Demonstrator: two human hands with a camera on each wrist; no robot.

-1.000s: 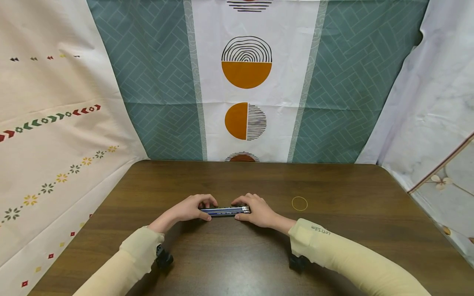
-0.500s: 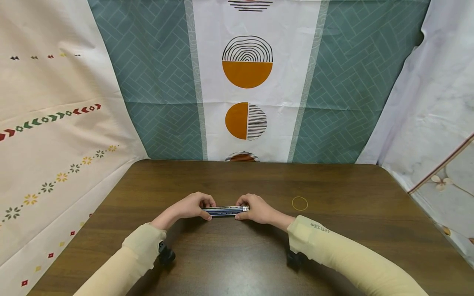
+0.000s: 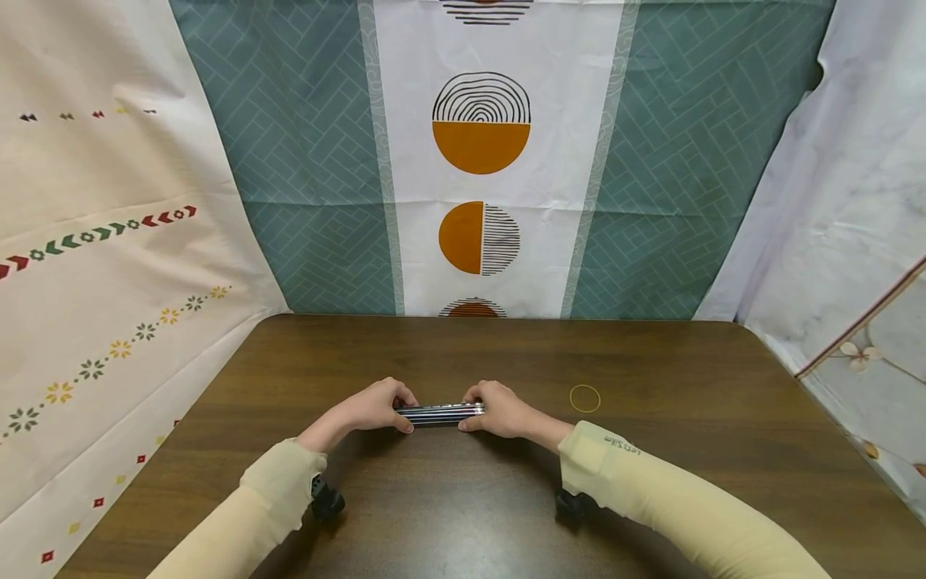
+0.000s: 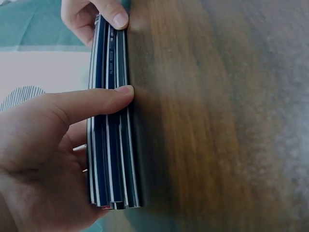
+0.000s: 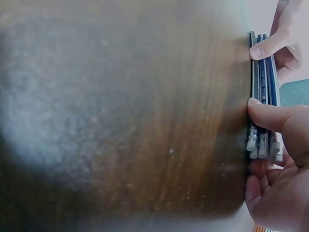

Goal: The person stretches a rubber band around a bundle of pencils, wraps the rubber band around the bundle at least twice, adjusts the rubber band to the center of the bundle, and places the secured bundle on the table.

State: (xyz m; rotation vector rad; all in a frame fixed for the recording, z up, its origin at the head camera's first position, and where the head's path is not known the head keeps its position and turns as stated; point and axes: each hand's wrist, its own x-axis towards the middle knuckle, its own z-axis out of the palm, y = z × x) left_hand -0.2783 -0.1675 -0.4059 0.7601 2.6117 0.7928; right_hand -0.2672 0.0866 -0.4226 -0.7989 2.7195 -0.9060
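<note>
A bundle of several dark blue and silver-striped pencils (image 3: 437, 414) lies sideways at the middle of the table. My left hand (image 3: 372, 406) grips its left end, thumb on the near side and fingers behind. At the right end, my right hand (image 3: 501, 410) holds the bundle the same way. White erasers in clear or silvery ferrules (image 5: 263, 151) stick out past the right thumb in the right wrist view. In the left wrist view the left thumb (image 4: 104, 102) presses across the pencils, and their other ends stand roughly level. Part of the fingers is hidden behind the bundle.
A thin yellow rubber band (image 3: 585, 398) lies on the brown wooden table (image 3: 448, 515), to the right of the right hand. Patterned cloths (image 3: 492, 185) hang behind the table and at both sides. A black wrist camera (image 3: 327, 498) sits under the left sleeve.
Both hands have drawn slightly closer together along the pencils, and the right fingers have closed in on the bundle. The pencils have turned a little, showing more silver stripes. The rubber band has stayed put.
</note>
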